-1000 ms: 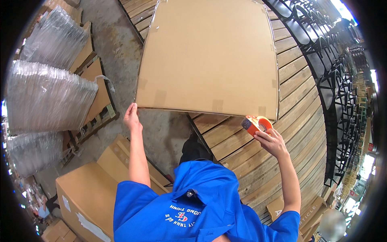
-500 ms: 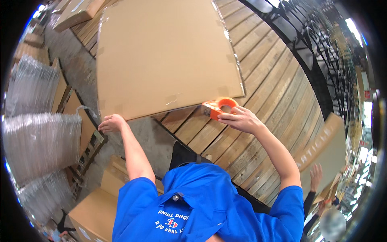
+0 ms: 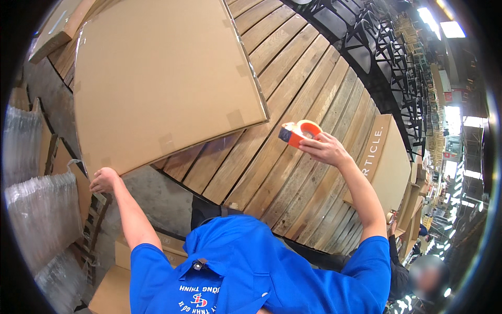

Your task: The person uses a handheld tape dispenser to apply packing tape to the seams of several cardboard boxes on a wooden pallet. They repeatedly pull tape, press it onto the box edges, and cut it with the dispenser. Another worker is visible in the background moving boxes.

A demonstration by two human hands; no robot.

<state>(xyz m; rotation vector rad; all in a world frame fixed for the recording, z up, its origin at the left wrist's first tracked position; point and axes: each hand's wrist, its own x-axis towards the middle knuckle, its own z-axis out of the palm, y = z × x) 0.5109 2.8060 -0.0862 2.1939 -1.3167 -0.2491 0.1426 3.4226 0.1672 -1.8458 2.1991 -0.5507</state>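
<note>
A large flat cardboard box [image 3: 167, 78] lies on a slatted wooden table [image 3: 251, 172], with strips of tape along its edges. My left hand [image 3: 105, 180] is at the box's near left corner, its fingers loosely stretched and touching the edge. In my right hand [image 3: 328, 149] is an orange tape dispenser [image 3: 296, 137], held in the air over the slats. It is off to the right of the box's near right corner, apart from the box. The roll's round opening shows on the dispenser.
Plastic-wrapped stacks [image 3: 44, 204] stand on the left. Another carton [image 3: 384, 162] sits at the table's right, with a co-worker [image 3: 400, 267] beside it. Black metal frames [image 3: 361, 42] line the far side. More cartons [image 3: 112, 290] are at lower left.
My right hand has lifted the tape dispenser away from the box's near edge, to the right. The view has shifted, so the box appears further left. My left hand stays at the corner.
</note>
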